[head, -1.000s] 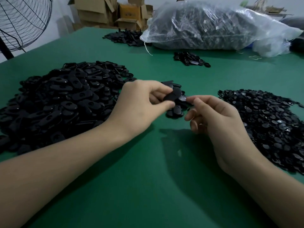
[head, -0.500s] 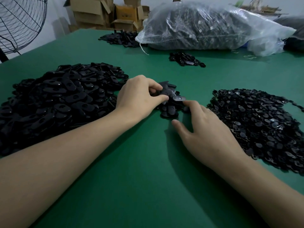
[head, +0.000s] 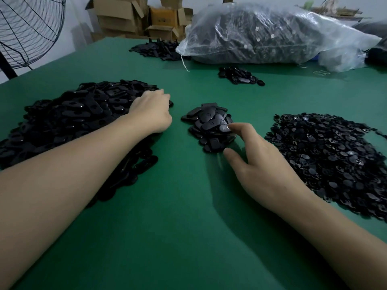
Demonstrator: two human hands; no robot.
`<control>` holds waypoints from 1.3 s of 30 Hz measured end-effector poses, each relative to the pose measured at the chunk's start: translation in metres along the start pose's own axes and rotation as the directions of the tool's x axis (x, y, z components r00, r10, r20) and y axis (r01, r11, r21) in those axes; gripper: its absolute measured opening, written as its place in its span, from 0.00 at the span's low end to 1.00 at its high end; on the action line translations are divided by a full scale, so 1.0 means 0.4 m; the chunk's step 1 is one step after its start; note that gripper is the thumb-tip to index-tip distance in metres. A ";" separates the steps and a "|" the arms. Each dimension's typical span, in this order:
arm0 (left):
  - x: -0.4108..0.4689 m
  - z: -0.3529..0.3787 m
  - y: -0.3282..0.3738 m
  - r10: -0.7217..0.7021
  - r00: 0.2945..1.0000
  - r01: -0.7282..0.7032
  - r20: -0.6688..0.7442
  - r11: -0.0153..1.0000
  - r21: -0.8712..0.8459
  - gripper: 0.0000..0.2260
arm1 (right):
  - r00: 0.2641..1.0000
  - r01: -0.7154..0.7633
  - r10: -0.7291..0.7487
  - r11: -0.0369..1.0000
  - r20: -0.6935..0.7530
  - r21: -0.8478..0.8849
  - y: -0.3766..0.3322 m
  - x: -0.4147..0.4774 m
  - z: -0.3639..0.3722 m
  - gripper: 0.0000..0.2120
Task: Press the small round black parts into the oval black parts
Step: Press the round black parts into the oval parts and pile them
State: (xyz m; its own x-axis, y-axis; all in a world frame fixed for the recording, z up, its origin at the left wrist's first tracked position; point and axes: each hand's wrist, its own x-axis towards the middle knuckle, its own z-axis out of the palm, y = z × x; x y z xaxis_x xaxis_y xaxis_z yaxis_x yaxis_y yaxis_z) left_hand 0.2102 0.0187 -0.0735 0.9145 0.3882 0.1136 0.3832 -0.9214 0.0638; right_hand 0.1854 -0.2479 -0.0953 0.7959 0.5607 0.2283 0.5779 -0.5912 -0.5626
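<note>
Three heaps of black parts lie before us on the green table (head: 188, 237): a broad heap of oval parts (head: 73, 118) to the left, a small middle pile (head: 209, 122) of more ovals in the centre, and a wide spread of small round parts (head: 326, 155) to the right, each heap apart from the next. Farther back we see a clear plastic bag (head: 261, 34) stuffed with dark pieces, a little far cluster (head: 238, 75) of black parts just in front of it, and another low dark scatter (head: 155, 49) by the bag's left end. Beyond the table edge stand open cardboard boxes (head: 121, 17), and a wire fan (head: 27, 32) fills the upper left corner. The left hand (head: 150, 114) lies on the right edge of the big oval heap, back upward, its fingers blurred and reaching into the parts, so we cannot tell whether it grips one. The right hand (head: 263, 164) hovers low beside the middle pile, fingers loosely spread and holding nothing; its forefinger tip (head: 235, 127) touches the topmost oval part (head: 224, 128), while the thumb points left, near the pile's lower edge.
</note>
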 end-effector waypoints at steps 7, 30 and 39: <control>0.032 0.009 -0.022 0.068 0.994 -0.062 -0.083 0.995 0.074 0.19 | 1.000 0.014 -0.014 1.000 -0.026 0.026 -0.003 -0.002 0.000 0.20; -0.041 -0.036 -0.051 0.244 0.941 -0.239 -0.236 0.970 0.050 0.13 | 0.989 -0.127 0.102 0.951 -0.103 -0.281 0.019 0.024 -0.055 0.16; -0.050 -0.037 -0.056 0.173 0.948 -0.219 -0.267 0.964 -0.153 0.08 | 0.981 -0.185 0.151 0.909 -0.121 -0.373 0.052 0.045 -0.080 0.18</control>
State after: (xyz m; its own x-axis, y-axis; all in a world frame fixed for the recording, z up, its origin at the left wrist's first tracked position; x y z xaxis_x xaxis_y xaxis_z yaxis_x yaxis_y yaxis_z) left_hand 0.1813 0.0320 -0.0624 0.8987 0.2131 0.3834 0.1496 -0.9706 0.1886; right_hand 0.2176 -0.2686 -0.0773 0.8898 0.3910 0.2353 0.4450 -0.8576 -0.2577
